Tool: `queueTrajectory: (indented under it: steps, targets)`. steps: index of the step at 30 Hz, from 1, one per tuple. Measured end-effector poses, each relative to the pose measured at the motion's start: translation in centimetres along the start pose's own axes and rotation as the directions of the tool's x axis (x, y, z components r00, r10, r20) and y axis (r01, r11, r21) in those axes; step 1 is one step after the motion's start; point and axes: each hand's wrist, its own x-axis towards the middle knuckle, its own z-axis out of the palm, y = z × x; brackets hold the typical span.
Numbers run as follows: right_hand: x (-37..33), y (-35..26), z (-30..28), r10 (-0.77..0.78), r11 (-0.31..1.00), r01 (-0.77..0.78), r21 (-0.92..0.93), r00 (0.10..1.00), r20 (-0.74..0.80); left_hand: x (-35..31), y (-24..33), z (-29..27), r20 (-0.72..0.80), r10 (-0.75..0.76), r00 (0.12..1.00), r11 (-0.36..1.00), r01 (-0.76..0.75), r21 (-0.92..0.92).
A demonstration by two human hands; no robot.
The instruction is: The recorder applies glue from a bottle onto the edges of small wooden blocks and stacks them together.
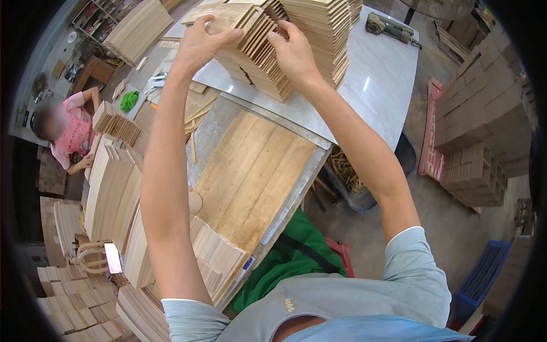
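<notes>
Both arms reach forward to a stack of thin wooden boards (259,48) on a pale marbled tabletop (370,80). The boards' ends make a stepped, ridged side. My left hand (204,47) lies at the top left of this stack, thumb stretched out across the upper boards and fingers spread apart. At its right side is my right hand (294,57), thumb and forefinger apart and touching the board ends. Neither hand visibly grips a board. A taller stack of similar boards (325,34) stands just beyond my right hand.
A green power tool (390,27) lies at the table's far right. Nearer me is a wooden panel (250,165). A person in pink (74,128) works at the left beside more board stacks (111,194). A dark tub (356,182) with scraps stands below, right of the bench.
</notes>
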Motion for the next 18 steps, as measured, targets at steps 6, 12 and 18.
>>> queueTrajectory:
  steps: [6,12,18]
  targets:
    - [-0.7,-1.3,0.5,-0.152,0.984,0.150,-0.097,0.988,-0.009,0.4,0.5,0.0,0.018,-0.030,0.999,0.996,0.029,0.079]
    - [-1.2,-2.3,1.3,-0.105,0.990,0.107,-0.095,0.994,0.025,0.6,0.5,0.4,-0.030,0.006,1.000,0.996,-0.003,0.086]
    - [-1.4,-2.3,1.2,-0.165,0.977,0.165,-0.135,0.986,0.014,-0.6,1.2,-0.4,-0.143,-0.052,0.988,0.989,0.031,-0.143]
